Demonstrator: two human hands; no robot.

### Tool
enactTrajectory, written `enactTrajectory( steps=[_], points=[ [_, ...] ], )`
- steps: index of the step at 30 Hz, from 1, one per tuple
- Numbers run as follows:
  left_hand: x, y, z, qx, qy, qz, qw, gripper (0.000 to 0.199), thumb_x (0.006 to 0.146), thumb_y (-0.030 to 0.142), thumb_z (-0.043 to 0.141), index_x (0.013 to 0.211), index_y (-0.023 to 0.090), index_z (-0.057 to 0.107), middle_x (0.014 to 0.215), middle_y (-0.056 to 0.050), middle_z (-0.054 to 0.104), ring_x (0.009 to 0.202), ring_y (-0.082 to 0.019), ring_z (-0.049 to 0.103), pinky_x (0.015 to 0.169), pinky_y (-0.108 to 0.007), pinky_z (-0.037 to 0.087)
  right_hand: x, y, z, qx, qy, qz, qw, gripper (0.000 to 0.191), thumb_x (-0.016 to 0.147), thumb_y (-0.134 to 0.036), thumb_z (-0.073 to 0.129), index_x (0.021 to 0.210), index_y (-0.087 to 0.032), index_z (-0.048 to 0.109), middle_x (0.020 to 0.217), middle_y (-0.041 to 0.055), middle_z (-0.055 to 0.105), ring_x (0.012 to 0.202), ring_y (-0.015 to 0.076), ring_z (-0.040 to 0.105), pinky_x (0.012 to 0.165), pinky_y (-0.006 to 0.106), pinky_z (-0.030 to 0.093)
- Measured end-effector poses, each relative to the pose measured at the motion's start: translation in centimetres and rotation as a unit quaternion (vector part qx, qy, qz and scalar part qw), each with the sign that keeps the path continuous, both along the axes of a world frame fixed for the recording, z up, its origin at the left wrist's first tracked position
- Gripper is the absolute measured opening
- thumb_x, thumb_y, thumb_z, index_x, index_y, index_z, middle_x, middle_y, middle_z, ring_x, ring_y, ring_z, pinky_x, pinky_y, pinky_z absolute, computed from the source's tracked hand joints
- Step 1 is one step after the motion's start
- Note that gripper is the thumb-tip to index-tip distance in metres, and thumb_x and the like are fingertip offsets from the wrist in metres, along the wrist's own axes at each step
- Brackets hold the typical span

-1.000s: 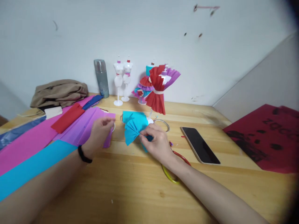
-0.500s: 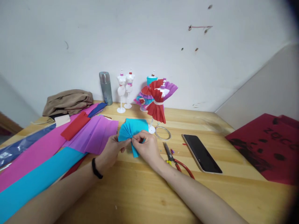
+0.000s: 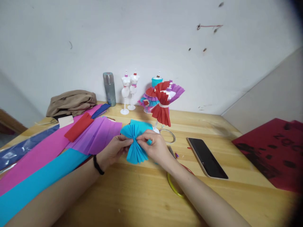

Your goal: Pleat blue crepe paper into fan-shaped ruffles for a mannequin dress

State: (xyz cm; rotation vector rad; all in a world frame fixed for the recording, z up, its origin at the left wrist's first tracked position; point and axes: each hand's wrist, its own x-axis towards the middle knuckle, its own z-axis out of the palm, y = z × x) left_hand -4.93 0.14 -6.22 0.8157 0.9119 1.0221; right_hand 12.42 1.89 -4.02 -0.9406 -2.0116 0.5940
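Note:
A sheet of blue crepe paper [image 3: 137,153] is gathered at its middle, its pleats fanning out above and below the pinch. My left hand [image 3: 118,145] closes on the gather from the left, thumb on the near side. From the right, my right hand [image 3: 153,145] pinches the same spot with thumb and forefinger. Just behind my hands stands a small white mannequin [image 3: 170,94] wearing a pleated red dress [image 3: 162,115] with a purple piece at the shoulder. Scissors [image 3: 170,150] lie under my right forearm, which hides much of them.
Purple crepe paper [image 3: 104,135], a red folded piece [image 3: 79,127] and long pink and blue strips [image 3: 44,176] cover the left. Behind are a thermos [image 3: 109,90], brown cloth [image 3: 71,102] and two bare mannequins [image 3: 125,90]. A wire coil [image 3: 171,135], phone [image 3: 208,157] and red bag [image 3: 272,154] lie right.
The lower part of the blue crepe paper has spread into a wide pleated fan. My right hand has shifted slightly right and covers more of the scissors. The whole view has moved a little.

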Motion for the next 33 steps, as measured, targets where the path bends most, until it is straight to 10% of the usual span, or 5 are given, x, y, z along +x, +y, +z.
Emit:
enactTrajectory(
  steps=[14, 33],
  points=[
    [0.5, -0.5, 0.1, 0.033, -0.020, 0.020, 0.999, 0.029, 0.061, 0.035, 0.084, 0.061, 0.012, 0.066, 0.051, 0.001, 0.057, 0.044, -0.008, 0.046, 0.046, -0.022, 0.032, -0.3, -1.4, 0.3, 0.016, 0.006, -0.055, 0.998, 0.008, 0.077, -0.017, 0.064, 0.071, -0.019, 0.070, 0.069, 0.0027, 0.064, 0.070, 0.0176, 0.059, 0.066, 0.030, 0.045],
    [-1.3, 0.4, -2.4, -0.007, -0.117, -0.044, 0.992, 0.030, 0.066, 0.028, 0.082, 0.089, 0.012, 0.074, 0.087, -0.010, 0.076, 0.084, -0.025, 0.071, 0.082, -0.036, 0.052, 0.0, 0.7, -2.3, -0.193, 0.069, -0.029, 0.978, 0.014, 0.072, -0.029, 0.062, 0.065, -0.019, 0.069, 0.067, 0.0030, 0.070, 0.061, 0.0166, 0.060, 0.059, 0.029, 0.046]
  ],
)
